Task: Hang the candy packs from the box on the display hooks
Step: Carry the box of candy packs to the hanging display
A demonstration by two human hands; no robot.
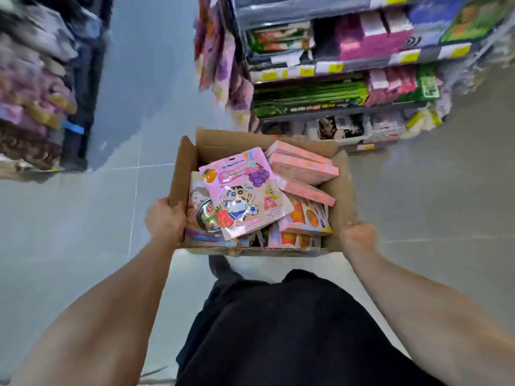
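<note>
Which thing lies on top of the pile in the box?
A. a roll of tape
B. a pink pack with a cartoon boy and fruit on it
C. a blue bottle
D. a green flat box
B: the pink pack lies on top of the other goods in the box, which the left hand and the right hand hold by its sides.

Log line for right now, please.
stage: carrying | left hand: grips cardboard box left wall | right hand: grips right side | candy packs: inside | hung: none seen
</note>
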